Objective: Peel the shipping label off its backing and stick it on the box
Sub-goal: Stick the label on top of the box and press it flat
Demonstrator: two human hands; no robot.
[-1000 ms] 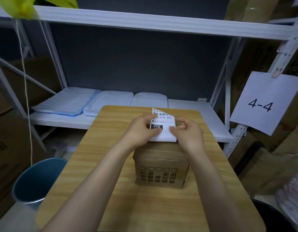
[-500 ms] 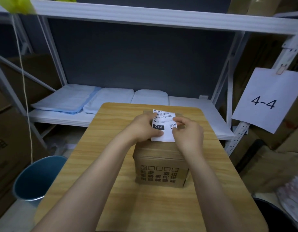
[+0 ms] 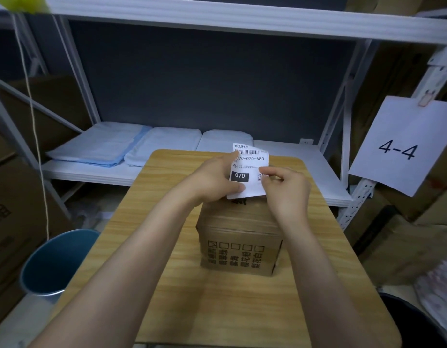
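Observation:
A white shipping label (image 3: 250, 169) printed with a barcode, "070-070-A80" and a black "070" block is held upright above the far edge of a small brown cardboard box (image 3: 238, 237). My left hand (image 3: 212, 180) grips the label's left edge and lower left corner. My right hand (image 3: 284, 188) pinches its right edge near the small QR code, fingertips together. The box stands on a wooden table (image 3: 167, 259), with printed characters and checkboxes on its near face. Whether the backing has separated from the label is hidden by my fingers.
A blue bin (image 3: 55, 262) stands on the floor left of the table. Behind is a white metal shelf (image 3: 292, 156) carrying folded pale-blue bags (image 3: 104, 146). A paper sign "4-4" (image 3: 403, 146) hangs on the right rack. Cardboard boxes are stacked at both sides.
Both hands have lifted the label slightly higher and tilted it more upright. My right fingers have slid up along its right edge to the QR code.

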